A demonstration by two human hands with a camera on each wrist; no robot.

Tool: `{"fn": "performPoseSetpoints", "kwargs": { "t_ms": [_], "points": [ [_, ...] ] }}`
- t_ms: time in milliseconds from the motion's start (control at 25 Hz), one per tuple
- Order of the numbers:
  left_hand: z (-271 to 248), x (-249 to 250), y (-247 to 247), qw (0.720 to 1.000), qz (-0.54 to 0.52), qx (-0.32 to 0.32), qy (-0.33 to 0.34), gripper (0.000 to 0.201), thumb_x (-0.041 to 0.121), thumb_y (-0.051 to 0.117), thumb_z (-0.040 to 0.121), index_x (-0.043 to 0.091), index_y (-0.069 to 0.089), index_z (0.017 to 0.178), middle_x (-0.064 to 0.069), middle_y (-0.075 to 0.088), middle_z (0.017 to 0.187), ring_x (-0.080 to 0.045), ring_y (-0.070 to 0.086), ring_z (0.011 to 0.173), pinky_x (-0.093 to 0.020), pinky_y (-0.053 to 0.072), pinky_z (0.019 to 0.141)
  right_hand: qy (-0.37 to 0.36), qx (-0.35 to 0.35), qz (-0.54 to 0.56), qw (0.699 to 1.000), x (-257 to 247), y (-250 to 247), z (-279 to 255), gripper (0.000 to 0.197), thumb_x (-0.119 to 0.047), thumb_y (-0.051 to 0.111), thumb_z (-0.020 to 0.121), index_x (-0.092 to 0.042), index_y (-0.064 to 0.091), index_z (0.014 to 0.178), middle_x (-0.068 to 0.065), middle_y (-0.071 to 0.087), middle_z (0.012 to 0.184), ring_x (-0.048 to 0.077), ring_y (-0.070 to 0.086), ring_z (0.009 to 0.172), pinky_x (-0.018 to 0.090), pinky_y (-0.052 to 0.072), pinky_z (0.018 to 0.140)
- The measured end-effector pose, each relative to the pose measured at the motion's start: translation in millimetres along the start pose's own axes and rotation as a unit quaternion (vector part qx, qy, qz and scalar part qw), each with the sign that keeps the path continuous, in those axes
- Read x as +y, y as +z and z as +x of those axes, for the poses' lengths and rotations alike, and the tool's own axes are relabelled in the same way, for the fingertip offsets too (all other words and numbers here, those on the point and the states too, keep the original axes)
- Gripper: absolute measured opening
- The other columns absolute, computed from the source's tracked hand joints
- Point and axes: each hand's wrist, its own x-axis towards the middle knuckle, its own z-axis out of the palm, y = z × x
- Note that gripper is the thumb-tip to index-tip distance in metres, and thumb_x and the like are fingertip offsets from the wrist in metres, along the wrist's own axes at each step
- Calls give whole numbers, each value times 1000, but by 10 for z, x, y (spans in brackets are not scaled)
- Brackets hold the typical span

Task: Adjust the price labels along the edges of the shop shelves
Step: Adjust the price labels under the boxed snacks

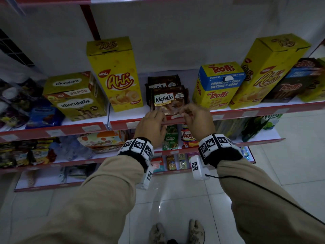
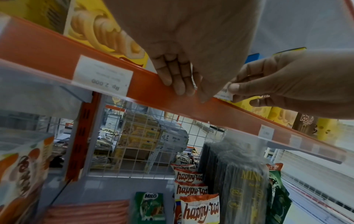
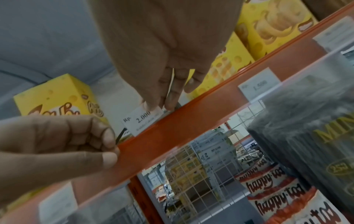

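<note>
Likely the price label [image 3: 142, 121] – pinched by right hand [image 1: 197, 118] – creases or slips unless left hand [image 1: 152, 125], gripping the rail [image 3: 172, 136], holds it open.

Dim, wide-angle distortion; wrist views blurred, floor tiles [image 1: 175, 196] glaring.

Head view looks down on the red shelf edge [image 1: 123, 124]; both wrist views face it from close below.
</note>
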Motion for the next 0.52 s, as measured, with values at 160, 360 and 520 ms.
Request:
{"fn": "performPoseSetpoints", "kwargs": {
  "t_ms": [160, 360, 520],
  "points": [
    [-20, -25, -7, 1000, -17, 0, -1, 35, 23, 57, 87, 13, 51, 120, -8, 53, 113, -28, 45, 108, -37, 40, 89, 1, -13, -81, 997, -43, 96, -27, 11, -14, 62, 87, -15, 67, 96, 8, 66, 100, 31, 52, 100, 42, 42, 86],
    [-2, -23, 23, 998, 46, -35, 10, 50, 39, 58, 86, 20, 49, 131, -10, 46, 119, -29, 41, 114, -40, 38, 96, -27, -38, -109, 993, -9, 145, -72, 14, -8, 60, 85, -9, 67, 96, 13, 60, 105, 33, 47, 104, 37, 36, 86],
    [15, -14, 38, 996, 85, -37, 14, 47, 42, 55, 86, 19, 52, 127, -10, 45, 123, -29, 40, 112, -39, 38, 95, -48, -80, -152, 984, -2, 133, -87, 20, -6, 62, 83, -3, 64, 102, 19, 56, 110, 36, 45, 107, 36, 36, 87]
  ]
}}
